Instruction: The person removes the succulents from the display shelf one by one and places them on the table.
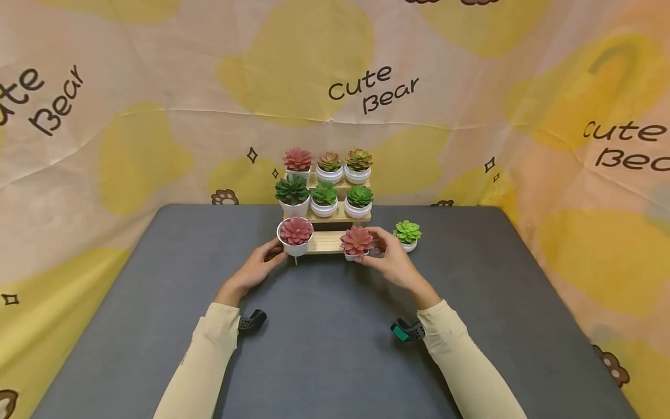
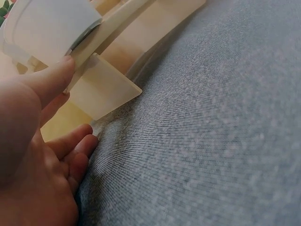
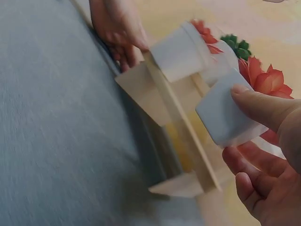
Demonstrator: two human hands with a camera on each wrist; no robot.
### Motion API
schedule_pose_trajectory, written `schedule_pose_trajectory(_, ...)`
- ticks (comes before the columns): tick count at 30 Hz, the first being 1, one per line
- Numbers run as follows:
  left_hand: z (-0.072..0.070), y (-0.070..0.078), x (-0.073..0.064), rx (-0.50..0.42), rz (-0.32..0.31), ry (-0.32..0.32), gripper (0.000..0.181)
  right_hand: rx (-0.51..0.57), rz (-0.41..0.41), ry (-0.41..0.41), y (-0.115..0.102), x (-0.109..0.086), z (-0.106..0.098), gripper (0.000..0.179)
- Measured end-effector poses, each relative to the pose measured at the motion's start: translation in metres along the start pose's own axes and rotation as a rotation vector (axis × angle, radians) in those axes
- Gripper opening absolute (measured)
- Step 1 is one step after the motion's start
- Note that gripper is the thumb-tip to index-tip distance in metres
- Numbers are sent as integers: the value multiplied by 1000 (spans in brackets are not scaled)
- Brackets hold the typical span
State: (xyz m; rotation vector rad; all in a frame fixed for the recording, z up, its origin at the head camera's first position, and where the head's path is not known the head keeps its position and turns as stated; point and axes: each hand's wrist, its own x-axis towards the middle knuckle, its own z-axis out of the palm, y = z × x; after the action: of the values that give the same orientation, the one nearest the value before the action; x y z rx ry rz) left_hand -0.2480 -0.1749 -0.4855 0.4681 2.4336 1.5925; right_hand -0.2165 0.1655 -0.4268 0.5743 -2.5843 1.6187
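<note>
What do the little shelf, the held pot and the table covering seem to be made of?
Shelf: probably wood, matte, its pale tan boards faintly streaked like grain. Held pot: smooth, white, perhaps plastic or ceramic; its even surface fits both. Table covering: likely fabric, dull; fine ribbed lines show close up.

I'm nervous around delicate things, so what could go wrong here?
The pink plant held in the right hand could slip or clip the wooden stand. That hand might knock the bright green plant beside it. The left hand, touching the stand, could jolt the white pot nearby.
</note>
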Motion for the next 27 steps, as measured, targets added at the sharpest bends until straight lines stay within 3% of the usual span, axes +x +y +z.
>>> schedule_pose_trajectory(13,0,0,-2,7,0,-5,62,-42,3,113,2,-15,-41,59)
schedule_pose_trajectory(20,2,0,-6,-2,4,0,61,-15,-10,175,10,-20,-63,56)
schedule_pose_trajectory(27,-2,-2,0,2,15,-7,62,20,-36,278,21,-23,-93,56)
